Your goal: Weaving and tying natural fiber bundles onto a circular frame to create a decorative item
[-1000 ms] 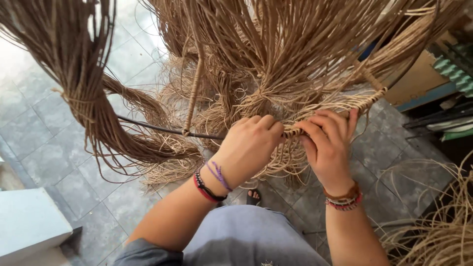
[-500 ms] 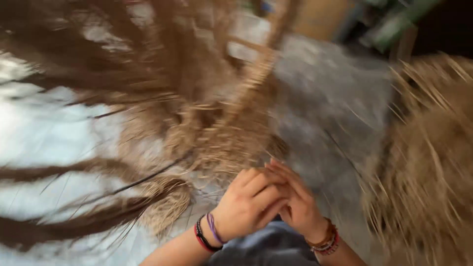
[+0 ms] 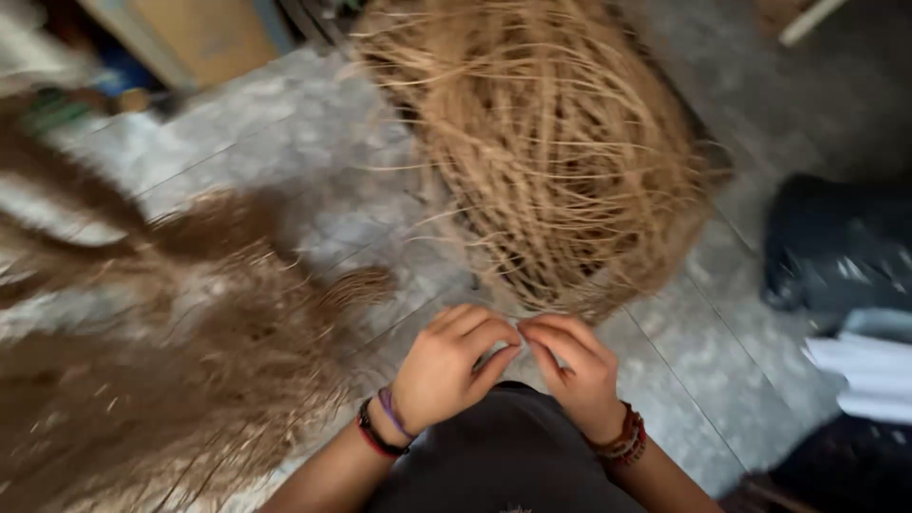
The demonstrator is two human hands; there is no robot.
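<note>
Nearest the camera, the left hand (image 3: 446, 370) & right hand (image 3: 575, 370) met fingertip to fingertip above a dark-clothed lap (image 3: 503, 456); fingers curled together, but whether they pinched a strand couldn't be told, too blurred. Both wrists wore bead bracelets. Left of the hands lay a blurred brown fibre heap (image 3: 190, 380) on the grey tiled floor (image 3: 722, 351). Beyond the fingertips sat a big tangled bundle of tan straw strands (image 3: 551, 152). Far right, a black bag (image 3: 836, 247).

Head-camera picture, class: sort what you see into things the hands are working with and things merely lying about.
In hand:
left hand
right hand
pale fibre bundle
brown fibre strands

Lying about:
black bag
white sheets
wooden board
tiled floor
</note>
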